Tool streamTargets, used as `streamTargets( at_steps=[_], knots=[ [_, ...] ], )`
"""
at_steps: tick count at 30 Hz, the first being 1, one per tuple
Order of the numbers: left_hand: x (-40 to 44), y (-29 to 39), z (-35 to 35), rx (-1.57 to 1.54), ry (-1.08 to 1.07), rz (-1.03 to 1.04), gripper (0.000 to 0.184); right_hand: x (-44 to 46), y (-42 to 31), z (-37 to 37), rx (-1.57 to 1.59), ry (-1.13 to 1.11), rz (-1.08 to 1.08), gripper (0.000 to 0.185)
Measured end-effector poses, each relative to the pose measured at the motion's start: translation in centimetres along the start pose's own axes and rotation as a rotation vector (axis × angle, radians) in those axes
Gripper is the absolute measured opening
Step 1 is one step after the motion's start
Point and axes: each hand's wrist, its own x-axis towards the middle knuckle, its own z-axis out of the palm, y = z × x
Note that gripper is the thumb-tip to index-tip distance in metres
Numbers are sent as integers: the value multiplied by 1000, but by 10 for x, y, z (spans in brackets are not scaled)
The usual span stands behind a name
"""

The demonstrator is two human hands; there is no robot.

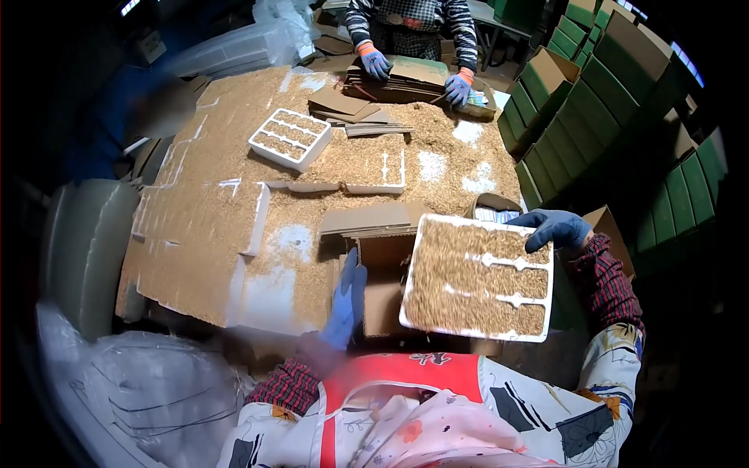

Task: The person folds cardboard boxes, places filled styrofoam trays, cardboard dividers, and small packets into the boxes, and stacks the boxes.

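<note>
The person's blue-gloved right hand point(558, 228) angles in from the right, thumb and fingers clamped on the upper right corner of a white, rectangular, divided tray point(515, 338) filled with tan granules. The tray overlaps the right side of an open brown cardboard box point(380, 300). The blue-gloved left hand point(346, 300) stands upright, fingers extended, flat along the box's left wall, grasping nothing.

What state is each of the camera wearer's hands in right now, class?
Left hand: open, alongside the cardboard box.
Right hand: closed, holding the white tray.
</note>
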Motion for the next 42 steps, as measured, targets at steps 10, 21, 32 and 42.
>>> streamTargets(
  at_steps=[10, 21, 32, 42],
  knots=[
    [-6, -37, -4, 177, -16, 256, 48, 75, -6, 59, -556, -7, 238, 57],
    [46, -1, -47, 4, -169, -28, 51, 150, 132, 115, -2203, 391, -89, 32],
    [182, -77, -81, 1426, -503, 494, 46, 94, 88, 21, -563, 1162, -582, 38],
    [147, 1, -49, 1327, -209, 401, 35, 172, 209, -125, -810, 1261, 544, 45]
  ],
)
